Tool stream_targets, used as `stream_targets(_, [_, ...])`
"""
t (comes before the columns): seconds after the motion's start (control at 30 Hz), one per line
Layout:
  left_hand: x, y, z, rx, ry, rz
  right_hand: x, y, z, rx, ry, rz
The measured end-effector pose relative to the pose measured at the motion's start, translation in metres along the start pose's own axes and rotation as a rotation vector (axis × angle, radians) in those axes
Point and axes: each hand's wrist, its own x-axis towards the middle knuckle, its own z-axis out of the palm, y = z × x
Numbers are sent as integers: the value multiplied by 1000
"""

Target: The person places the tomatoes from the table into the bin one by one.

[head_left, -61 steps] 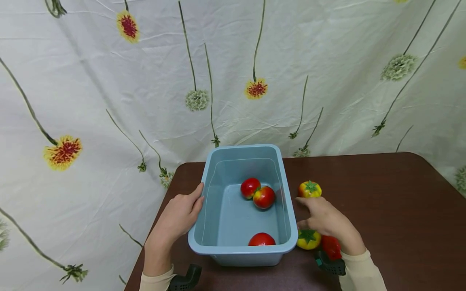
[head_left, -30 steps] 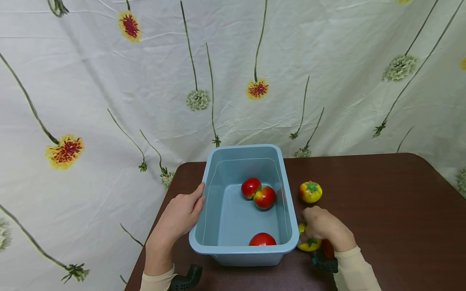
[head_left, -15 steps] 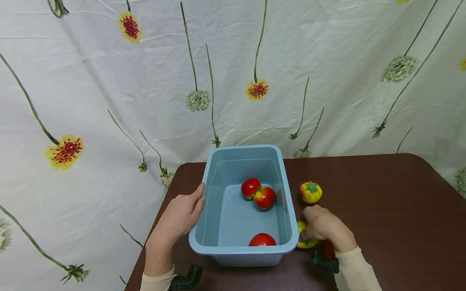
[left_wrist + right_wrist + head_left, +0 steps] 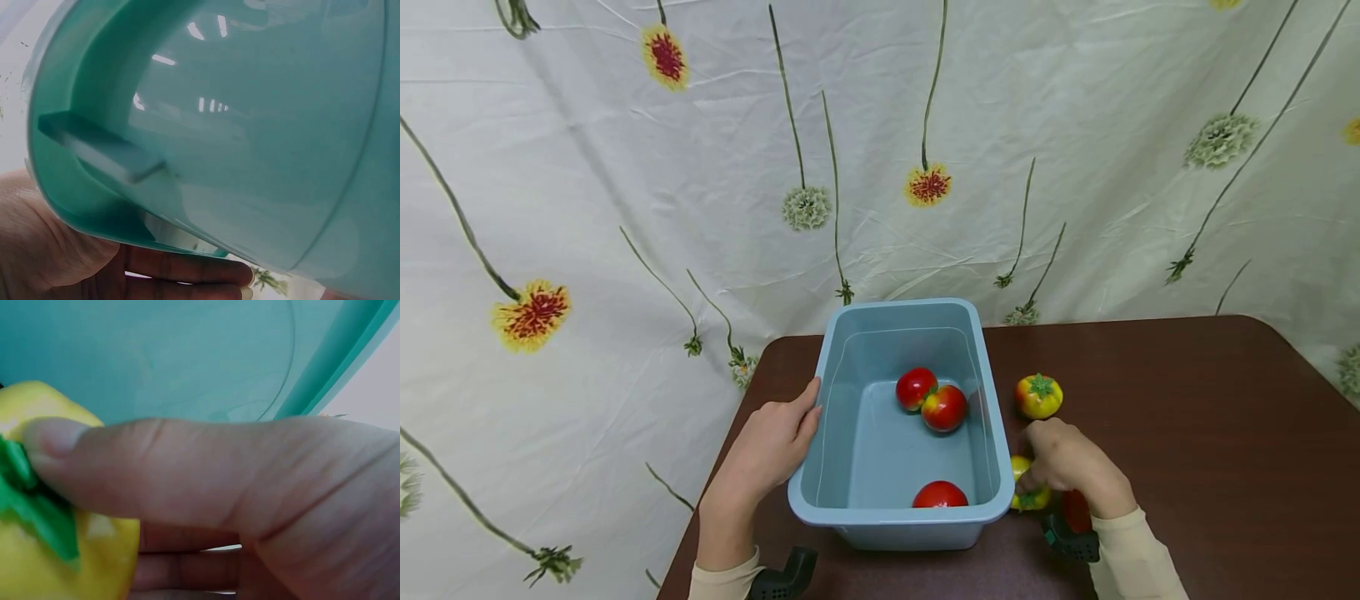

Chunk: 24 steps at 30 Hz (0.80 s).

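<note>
My left hand (image 4: pixel 767 446) rests at the left rim of a blue plastic bin (image 4: pixel 891 515), fingertips right at the edge. In the left wrist view its fingers (image 4: pixel 187 267) lie straight along the underside of the rim. My right hand (image 4: pixel 1067 462) grips a yellow fruit with a green leafy cap (image 4: pixel 1021 468), close beside the bin's right wall. The right wrist view shows the thumb pressing on top of that fruit, beside its green cap. Part of the fruit is hidden by the hand.
Inside the bin lie a red fruit (image 4: pixel 916 388), a red-yellow one (image 4: pixel 945 408) and another red one (image 4: pixel 940 494) partly behind the near rim. On the brown table (image 4: pixel 1210 433) sit a yellow-red fruit (image 4: pixel 1039 396) and a red item (image 4: pixel 1076 510) under my right wrist.
My right hand has come down from beside the far yellow-red fruit and closed on the nearer yellow one, which has since shifted slightly away from me. My left hand and the bin stay put.
</note>
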Motion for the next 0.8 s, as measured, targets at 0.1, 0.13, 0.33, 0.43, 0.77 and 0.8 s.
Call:
stream_targets(0.1, [0,0,0,1,0,1,1,0,1,1,-16,2])
stream_targets(0.13, [0,0,0,2,0,1,1,-1,1,3,-21,2])
stream_targets(0.33, [0,0,0,6,-1,-1,3,1,3,27,-35,-20])
stream_targets(0.43, [-1,-1,0,6,0,-5,4,3,1,41,-16,-30])
stream_targets(0.77, [0,-1,1,7,7,0,3,16,-15,95,194,14])
stream_targets(0.8, [0,-1,1,8,8,1,3,17,-16,102,212,13])
